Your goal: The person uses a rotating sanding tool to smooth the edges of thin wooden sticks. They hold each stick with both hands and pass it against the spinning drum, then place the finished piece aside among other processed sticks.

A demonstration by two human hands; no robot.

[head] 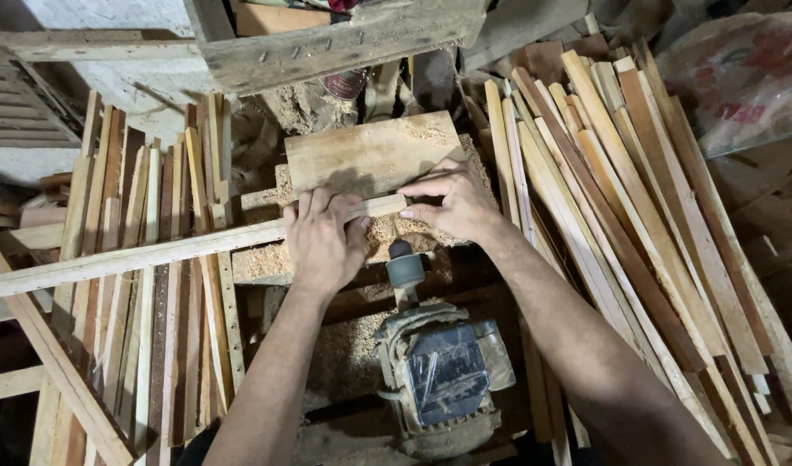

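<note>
- Nearest the camera, below and between both wrists, sits one electric motor [443, 375]: a dusty grey metal housing with a dark, glossy top panel.
- From the motor, a short shaft with a grey cylindrical collar [404, 269] rises toward the hands and ends just beneath the strip they hold.
- One long, pale wooden strip [145, 255], square-edged and smooth, runs from far out past the left hand to a cut end between the two hands.
- Left hand [324, 240] lies palm down on the strip, fingers curled over its far edge, pressing it flat.
- Right hand [454, 204] is clamped on the strip's end, thumb and fingertips pinching it; the hands are close together but not touching.
- Just beyond the fingers lies one flat wooden board [370, 155], tan and rough-sawn, with small drifts of sawdust on it.
- Loose sawdust [262, 259], fine and pale, is heaped under and around the hands and down beside the motor.
- Outside the right forearm, a stack of wooden slats [637, 224] fans out, light and reddish-brown pieces mixed, too many to count.
- Outside the left forearm, another batch of thin slats [154, 285] lies side by side, darker and dustier, also too many to count.
- Beyond the board, one heavy, weathered grey timber beam [344, 43] crosses the top.
</note>
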